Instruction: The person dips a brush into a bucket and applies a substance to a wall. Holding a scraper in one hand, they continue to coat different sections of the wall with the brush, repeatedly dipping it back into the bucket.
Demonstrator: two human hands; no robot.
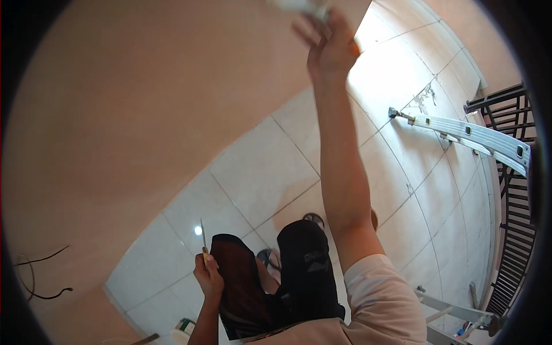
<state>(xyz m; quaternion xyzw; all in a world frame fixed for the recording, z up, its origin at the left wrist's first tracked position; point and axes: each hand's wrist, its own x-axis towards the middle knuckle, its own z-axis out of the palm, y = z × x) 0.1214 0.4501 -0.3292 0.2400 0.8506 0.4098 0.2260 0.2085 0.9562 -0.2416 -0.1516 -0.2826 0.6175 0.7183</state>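
My left hand (209, 277) is low beside my left knee, its fingers wrapped round the yellow-brown handle of a putty knife (203, 237). The thin blade points up and shows edge-on. My right arm stretches far up along the wall (161, 98). At its end my right hand (334, 50), smeared by motion, grips a pale tool (299, 6) close to the wall's surface. The tool is blurred and partly cut off by the top of the view, so I cannot tell its exact kind.
An aluminium ladder (477, 137) lies over the tiled floor (261, 167) at the right, in front of dark metal railings (514, 236). More ladder parts (460, 310) show at the lower right. Black wires (52, 294) stick out from the wall at the lower left, near a container (185, 326).
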